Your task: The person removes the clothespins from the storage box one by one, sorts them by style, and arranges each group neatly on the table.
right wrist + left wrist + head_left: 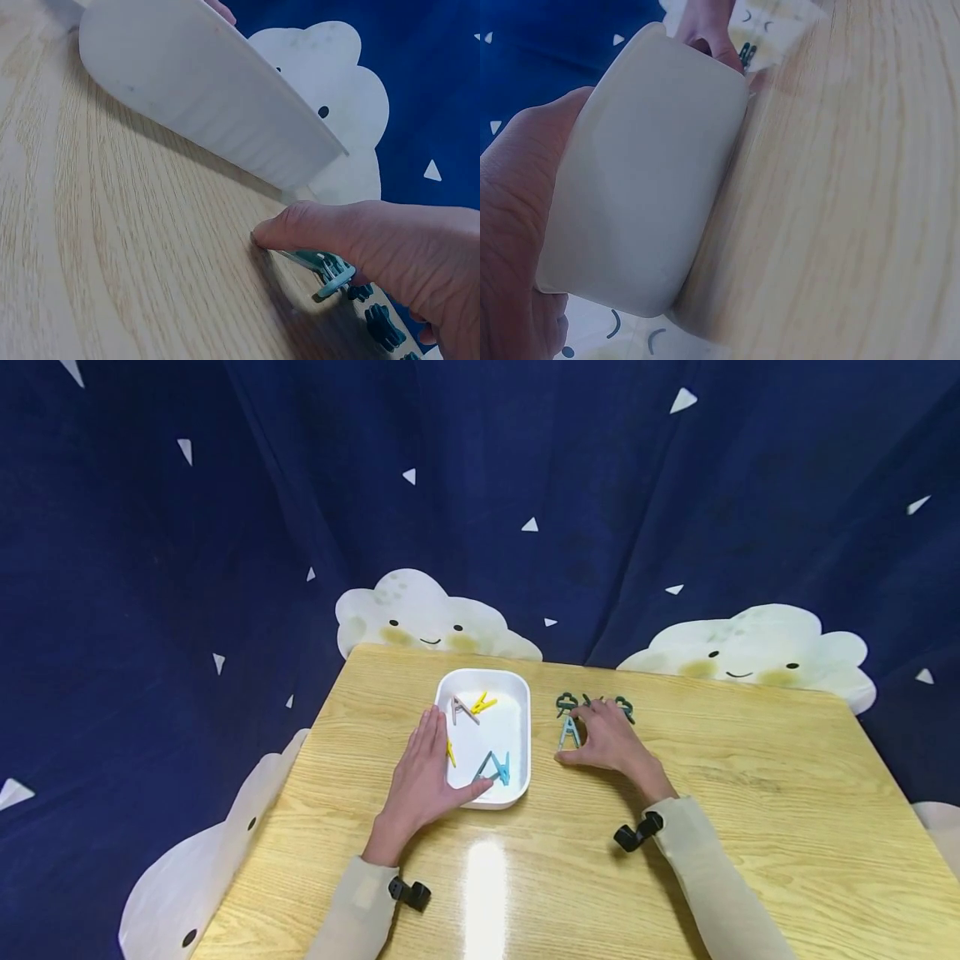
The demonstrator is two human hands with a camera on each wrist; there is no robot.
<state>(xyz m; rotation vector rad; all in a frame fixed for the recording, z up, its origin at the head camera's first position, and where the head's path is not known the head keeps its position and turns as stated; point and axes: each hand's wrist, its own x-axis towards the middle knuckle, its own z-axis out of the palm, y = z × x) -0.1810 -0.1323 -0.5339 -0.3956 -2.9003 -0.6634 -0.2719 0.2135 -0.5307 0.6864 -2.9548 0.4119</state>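
Observation:
My left hand (pixel 423 772) rests along the left rim of a white plastic tray (pixel 522 727), fingers straight and thumb over the near corner. The left wrist view has the tray's outer wall (pixel 645 172) beside that hand. Right of the tray, my right hand (pixel 611 743) pinches a light blue clothespin (pixel 568 733) between thumb and fingers, close over the tabletop. In the right wrist view the thumb (pixel 315 229) partly covers this clothespin (pixel 335 277). Inside the tray lie a pinkish clothespin (pixel 467 711), a yellow one (pixel 483 703) and a blue one (pixel 503 768), among others.
Several dark green clips (pixel 566 702) lie in a row just beyond my right hand, partly hidden by it. The wooden table (pixel 750 793) reaches back to a dark blue curtain (pixel 480 510) with white clouds (pixel 423 614) along its lower part.

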